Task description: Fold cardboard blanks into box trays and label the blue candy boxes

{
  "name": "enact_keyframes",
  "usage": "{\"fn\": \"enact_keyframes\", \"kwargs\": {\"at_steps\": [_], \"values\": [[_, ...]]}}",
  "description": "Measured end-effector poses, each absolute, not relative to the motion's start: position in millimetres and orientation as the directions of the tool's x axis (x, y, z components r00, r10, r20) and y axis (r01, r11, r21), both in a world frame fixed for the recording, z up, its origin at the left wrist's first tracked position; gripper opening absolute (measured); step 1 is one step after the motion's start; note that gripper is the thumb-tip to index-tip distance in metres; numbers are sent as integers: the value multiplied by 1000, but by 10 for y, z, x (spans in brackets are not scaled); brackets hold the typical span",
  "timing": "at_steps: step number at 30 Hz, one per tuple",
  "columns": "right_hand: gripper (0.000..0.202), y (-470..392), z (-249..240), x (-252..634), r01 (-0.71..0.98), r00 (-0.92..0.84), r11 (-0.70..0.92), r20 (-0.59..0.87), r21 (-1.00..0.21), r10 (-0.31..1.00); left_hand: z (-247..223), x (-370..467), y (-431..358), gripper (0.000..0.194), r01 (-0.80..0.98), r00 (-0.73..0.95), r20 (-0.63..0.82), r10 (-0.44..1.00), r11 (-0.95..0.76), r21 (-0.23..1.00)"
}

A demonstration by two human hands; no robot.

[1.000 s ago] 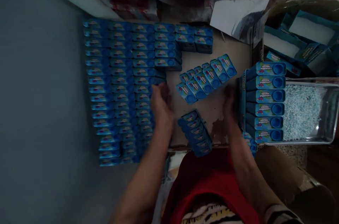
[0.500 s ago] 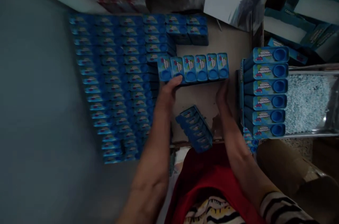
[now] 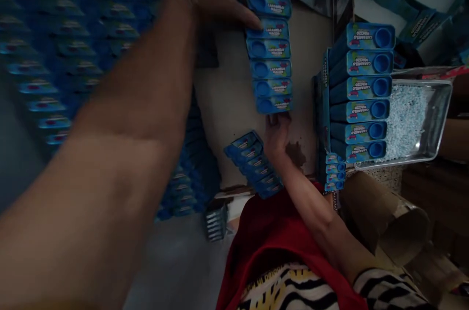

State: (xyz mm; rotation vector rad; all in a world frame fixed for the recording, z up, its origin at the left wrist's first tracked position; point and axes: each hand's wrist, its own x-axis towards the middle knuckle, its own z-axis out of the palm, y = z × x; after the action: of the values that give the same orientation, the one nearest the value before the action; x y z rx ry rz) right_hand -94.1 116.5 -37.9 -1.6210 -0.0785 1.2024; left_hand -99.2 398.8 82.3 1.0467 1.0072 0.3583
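Note:
Between my two hands is a row of several blue boxes labelled "Caramelo Macizo" (image 3: 273, 69), lined up away from me over the table. At its far end my left hand (image 3: 229, 7) grips the row, thumb across the side of the boxes. My right hand (image 3: 277, 129) is closed against the near end, its fingertips partly hidden under the last box. Just below, a second blue display box (image 3: 254, 163) lies slanted at the table's front edge, near my right wrist.
Rows of stacked blue boxes (image 3: 80, 51) fill the left side. To the right stands another upright row of boxes (image 3: 366, 92), beside a metal tray (image 3: 445, 119) of pale blue and white candies. A cardboard roll (image 3: 384, 212) is at the lower right.
The row of boxes has turned from lying crosswise to pointing away from me. My left hand has moved to its far end, my right hand to its near end. The view has shifted.

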Motion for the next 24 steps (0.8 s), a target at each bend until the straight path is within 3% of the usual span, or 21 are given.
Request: {"fn": "enact_keyframes", "kwargs": {"at_steps": [3, 6, 9, 11, 13, 16, 18, 20, 23, 24], "values": [[64, 1120, -356, -853, -645, 495, -265, -656, -717, 571, 809, -966, 3985, 41, 420, 659, -543, 521, 344, 840], [57, 845, -187, -705, -723, 408, -253, -692, -643, 595, 799, -998, 3776, 51, 357, 580, -459, 673, 297, 886], [54, 368, 145, -677, -691, 339, -337, -699, -639, 630, 867, -977, 3567, 48, 255, 579, -356, 733, 252, 933], [47, -30, 417, -706, -544, 305, -461, -677, -701, 670, 916, -918, 3529, 49, 239, 627, -302, 718, 192, 952], [34, -454, 664, -691, -272, 355, -566, -628, -778, 692, 906, -838, 3604, 55, 288, 639, -316, 701, 163, 944], [29, -1061, 860, -422, 131, 622, -602, -408, -787, 668, 778, -772, 3813, 65, 364, 614, -375, 695, 172, 915], [37, -1383, 822, -46, 237, 780, -625, -239, -744, 579, 703, -842, 3831, 66, 355, 576, -332, 747, 137, 925], [51, -1576, 645, 407, 144, 851, -661, -249, -736, 463, 697, -998, 3562, 59, 311, 444, -181, 878, 38, 950], [67, -1585, 259, 940, -105, 775, -689, -493, -717, 394, 728, -1163, 2484, 31, 224, 91, 170, 981, -186, 957], [71, -1538, 155, 1027, -137, 731, -688, -541, -713, 416, 711, -1153, 1999, 19, 189, 42, 195, 980, -199, 962]]}}
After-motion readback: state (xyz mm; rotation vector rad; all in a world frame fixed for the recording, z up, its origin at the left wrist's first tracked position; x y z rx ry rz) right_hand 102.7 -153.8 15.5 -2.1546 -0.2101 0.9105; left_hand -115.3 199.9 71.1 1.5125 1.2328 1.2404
